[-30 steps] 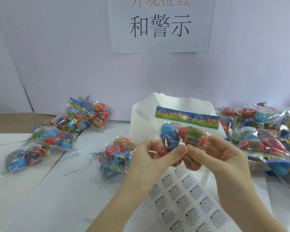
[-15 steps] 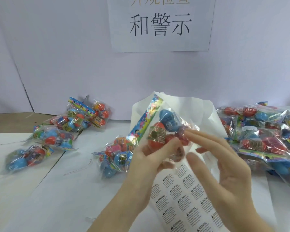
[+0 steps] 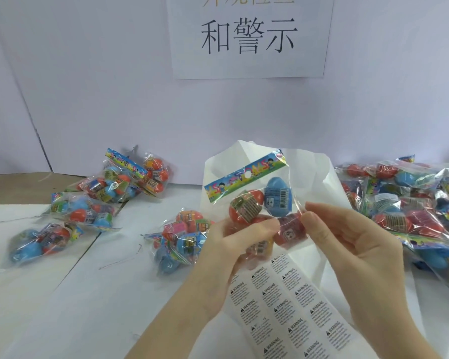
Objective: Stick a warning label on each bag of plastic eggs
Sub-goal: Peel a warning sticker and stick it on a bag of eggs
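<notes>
Facing you, a white paper sign (image 3: 249,37) with large black Chinese characters hangs on the pale wall (image 3: 101,86). Below it you have the white tabletop (image 3: 62,294), where a seam (image 3: 73,265) runs diagonally; a brown strip (image 3: 13,185) shows at far left.

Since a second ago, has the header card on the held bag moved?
Yes. The header card has swung: level a second ago, it now slopes up to the right against the white paper behind it.

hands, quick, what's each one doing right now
Left hand: grips the clear plastic bag of coloured eggs from below.
Right hand: pinches the same bag's right edge.
</notes>
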The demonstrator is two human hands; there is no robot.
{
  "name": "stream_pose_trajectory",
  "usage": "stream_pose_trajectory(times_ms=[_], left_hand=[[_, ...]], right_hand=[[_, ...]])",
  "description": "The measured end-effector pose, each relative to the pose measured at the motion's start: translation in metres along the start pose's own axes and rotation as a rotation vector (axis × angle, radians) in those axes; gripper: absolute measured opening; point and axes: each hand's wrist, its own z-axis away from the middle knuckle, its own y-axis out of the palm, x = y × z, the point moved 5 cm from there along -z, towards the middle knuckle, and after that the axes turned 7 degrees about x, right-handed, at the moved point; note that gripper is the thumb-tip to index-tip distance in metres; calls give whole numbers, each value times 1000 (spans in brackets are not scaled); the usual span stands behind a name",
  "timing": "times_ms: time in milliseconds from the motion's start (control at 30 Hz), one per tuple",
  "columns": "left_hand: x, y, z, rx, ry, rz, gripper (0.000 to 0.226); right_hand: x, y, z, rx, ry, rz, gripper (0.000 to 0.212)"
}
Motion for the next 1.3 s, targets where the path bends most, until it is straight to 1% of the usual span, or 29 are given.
stream_pose_trajectory(times_ms=[67,233,333,367,433,500,567,633,667,733,767,833,900,967,1000,1067,1133,1200,1233,1300], left_hand=[[0,0,0,21,10,-41,11],[1,-1,-2,8,1,-42,7],[2,0,-2,17,-21,-32,17],[2,0,-1,14,-30,-41,23],[2,1,-2,10,-46,-33,18],[4,0,-3,12,-60,-42,18],[6,-1,-3,0,-61,-43,13],[7,-2,-4,5,-62,-58,17],[8,-2,-4,8,-62,-66,21],[8,-4,-4,-6,-77,-74,30],[9,-5,-4,-23,-89,-66,27],[11,-6,-4,-72,-105,-22,24],[14,-8,-4,-135,-116,30,31],[13,-9,-3,-185,-114,107,49],[15,-10,-3,-213,-112,172,52],[14,-7,-2,-237,-97,326,45],[14,-1,0,-223,-81,373,42],[16,4,0,-204,-45,349,44],[18,4,0,-209,-29,319,39],[22,5,-1,-240,-2,247,20]], right_hand=[[0,1,-1,18,10,-8,22],[-3,0,-3,88,91,-43,22],[-5,-1,-4,94,132,-75,17],[-6,-2,-4,80,136,-62,15],[-6,-4,-3,50,121,-4,13],[-5,-4,-2,36,84,58,6],[-6,-5,-3,18,42,135,22],[-5,-9,-5,-14,26,152,28],[-4,-11,-5,-25,16,143,26],[-1,-11,-6,-14,15,115,10],[-1,-9,-5,-2,18,122,6],[-1,-8,-4,-13,-6,173,8],[2,-9,-3,-86,-74,265,6],[12,-11,0,-177,-214,429,21],[18,-9,2,-186,-313,519,27],[27,4,9,-115,-510,662,30],[26,20,17,3,-658,778,26],[22,31,20,60,-719,878,18],[20,33,21,71,-734,918,14],[17,33,21,68,-747,974,7]])
